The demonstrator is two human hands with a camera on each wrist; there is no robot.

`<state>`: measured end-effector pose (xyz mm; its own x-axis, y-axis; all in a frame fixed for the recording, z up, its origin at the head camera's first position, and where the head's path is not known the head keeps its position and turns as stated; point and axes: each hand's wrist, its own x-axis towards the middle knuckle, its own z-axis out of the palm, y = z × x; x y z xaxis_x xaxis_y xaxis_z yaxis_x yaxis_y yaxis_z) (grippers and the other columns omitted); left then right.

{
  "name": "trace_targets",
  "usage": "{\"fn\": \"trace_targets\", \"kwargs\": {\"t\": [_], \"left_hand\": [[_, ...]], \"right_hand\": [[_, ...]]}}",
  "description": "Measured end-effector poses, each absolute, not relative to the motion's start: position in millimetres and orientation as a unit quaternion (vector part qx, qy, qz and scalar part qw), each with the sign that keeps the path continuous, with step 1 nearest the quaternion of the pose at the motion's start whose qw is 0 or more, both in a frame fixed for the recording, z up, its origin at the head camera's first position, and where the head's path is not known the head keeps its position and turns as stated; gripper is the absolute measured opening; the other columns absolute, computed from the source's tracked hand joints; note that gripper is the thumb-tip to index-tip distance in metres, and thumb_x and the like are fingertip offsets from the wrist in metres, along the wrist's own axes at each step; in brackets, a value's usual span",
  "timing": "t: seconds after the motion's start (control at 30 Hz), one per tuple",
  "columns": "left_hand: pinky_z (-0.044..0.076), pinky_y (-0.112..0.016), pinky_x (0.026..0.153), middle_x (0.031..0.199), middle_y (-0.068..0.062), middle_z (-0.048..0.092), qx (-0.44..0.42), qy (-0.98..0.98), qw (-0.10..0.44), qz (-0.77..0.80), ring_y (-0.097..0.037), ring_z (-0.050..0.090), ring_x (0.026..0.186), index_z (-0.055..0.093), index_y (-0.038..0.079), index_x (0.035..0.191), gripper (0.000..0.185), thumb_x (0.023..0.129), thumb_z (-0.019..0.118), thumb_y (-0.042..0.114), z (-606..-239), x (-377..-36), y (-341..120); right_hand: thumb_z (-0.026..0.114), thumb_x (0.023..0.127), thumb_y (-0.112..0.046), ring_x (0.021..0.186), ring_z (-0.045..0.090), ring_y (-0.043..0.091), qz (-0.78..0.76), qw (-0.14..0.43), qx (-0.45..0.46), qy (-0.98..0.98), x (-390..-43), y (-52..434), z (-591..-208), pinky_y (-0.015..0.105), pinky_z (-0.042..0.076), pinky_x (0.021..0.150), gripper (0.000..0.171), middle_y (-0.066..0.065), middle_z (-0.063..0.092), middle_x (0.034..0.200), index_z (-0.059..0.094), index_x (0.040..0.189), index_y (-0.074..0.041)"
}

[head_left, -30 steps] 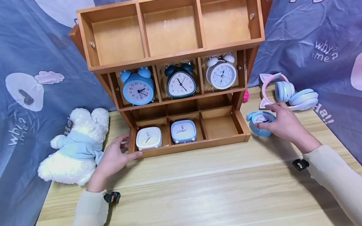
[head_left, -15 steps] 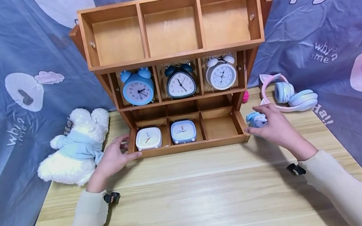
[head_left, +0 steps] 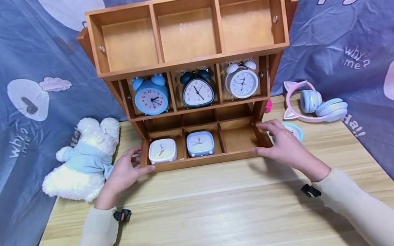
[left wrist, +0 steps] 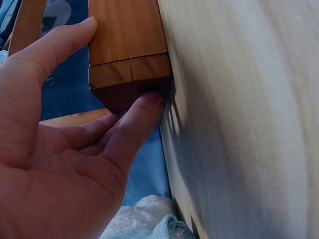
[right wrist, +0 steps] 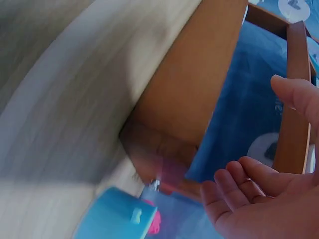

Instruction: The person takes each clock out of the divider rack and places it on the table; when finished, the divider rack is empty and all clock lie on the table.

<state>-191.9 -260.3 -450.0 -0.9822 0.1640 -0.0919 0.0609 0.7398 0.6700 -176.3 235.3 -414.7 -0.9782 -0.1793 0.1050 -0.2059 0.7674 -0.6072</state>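
A wooden three-tier shelf (head_left: 192, 62) stands at the back of the table. My left hand (head_left: 123, 175) is at the left end of its bottom tray (head_left: 202, 162); in the left wrist view, fingertips (left wrist: 149, 102) touch the wooden end and the thumb lies near the front edge. By the tray's right end is my right hand (head_left: 285, 144), fingers spread and holding nothing. A small light-blue alarm clock (head_left: 294, 130) stands on the table behind this hand, partly hidden. A white clock (head_left: 162, 150) and a blue clock (head_left: 200, 143) sit in the tray's left and middle compartments.
The middle tier holds a blue twin-bell clock (head_left: 151, 100), a dark one (head_left: 198, 91) and a white one (head_left: 244, 83). A white plush toy (head_left: 82, 159) lies left. Cat-ear headphones (head_left: 331, 109) and a pink object (head_left: 268, 106) lie right.
My right hand has left the small light-blue clock and moved left to the tray's right end. My left hand has stayed at the left end.
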Motion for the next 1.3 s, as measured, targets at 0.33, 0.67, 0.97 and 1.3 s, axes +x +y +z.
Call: {"fn": "trace_targets", "kwargs": {"t": [0.33, 0.67, 0.97, 1.3], "left_hand": [[0.053, -0.050, 0.096, 0.146, -0.018, 0.054, 0.061, 0.932, 0.071, 0.349, -0.035, 0.059, 0.126, 0.037, 0.006, 0.156, 0.099, 0.082, 0.082, 0.054, -448.4, -190.9, -259.6], [0.053, -0.049, 0.097, 0.146, -0.015, 0.054, 0.057, 0.932, 0.072, 0.351, -0.034, 0.060, 0.126, 0.037, 0.008, 0.156, 0.100, 0.081, 0.083, 0.054, -450.6, -191.3, -260.3], [0.052, -0.050, 0.098, 0.147, -0.014, 0.054, 0.057, 0.930, 0.074, 0.356, -0.034, 0.060, 0.125, 0.037, 0.008, 0.156, 0.100, 0.080, 0.084, 0.053, -449.4, -192.5, -260.1], [0.053, -0.050, 0.097, 0.147, -0.015, 0.054, 0.056, 0.931, 0.075, 0.353, -0.033, 0.060, 0.125, 0.036, 0.008, 0.157, 0.101, 0.080, 0.083, 0.056, -449.0, -192.3, -259.6]], "right_hand": [[0.085, 0.078, -0.056, 0.137, 0.048, 0.038, 0.334, 0.002, 0.127, -0.934, -179.4, 216.8, -420.8, 0.060, 0.037, 0.114, 0.090, 0.013, 0.047, 0.148, 0.052, 0.147, -0.010], [0.084, 0.077, -0.059, 0.125, 0.058, 0.036, 0.353, -0.006, 0.150, -0.924, -182.2, 190.9, -419.1, 0.055, 0.049, 0.101, 0.088, 0.004, 0.051, 0.142, 0.053, 0.147, -0.014], [0.084, 0.077, -0.058, 0.126, 0.058, 0.032, 0.368, -0.029, 0.144, -0.918, -193.1, 163.7, -422.2, 0.053, 0.049, 0.104, 0.088, 0.003, 0.054, 0.140, 0.053, 0.147, -0.015], [0.086, 0.078, -0.051, 0.125, 0.058, 0.030, 0.367, -0.039, 0.143, -0.918, -203.3, 136.6, -422.9, 0.050, 0.050, 0.104, 0.085, 0.007, 0.055, 0.136, 0.054, 0.146, -0.013]]}}
